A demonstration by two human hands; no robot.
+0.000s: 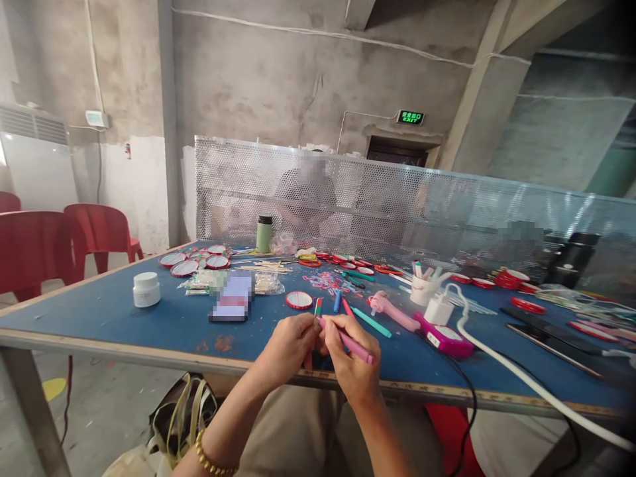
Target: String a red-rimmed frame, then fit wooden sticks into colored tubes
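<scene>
My right hand [354, 354] grips a pink marker pen [356, 345] like a writing pen, its tip end toward my left hand. My left hand [293, 344] is closed in a pinch around a thin stick with green and red bands [318, 307], which sticks up above the fingers. The two hands meet at the table's front edge, and the fingers hide where pen and stick come together. Just beyond them lie a red-rimmed round disc [299, 300], a blue marker [337, 302] and a turquoise marker [371, 322].
A phone [232, 296], a white jar [146, 289] and bagged sticks [265, 283] are on the left. Small pink and blue pieces [325, 281] lie mid-table. Rightward are a pink handheld fan [395, 311], a cup of pens [421, 289] and a white cable [517, 377]. A perforated screen [238, 192] stands behind.
</scene>
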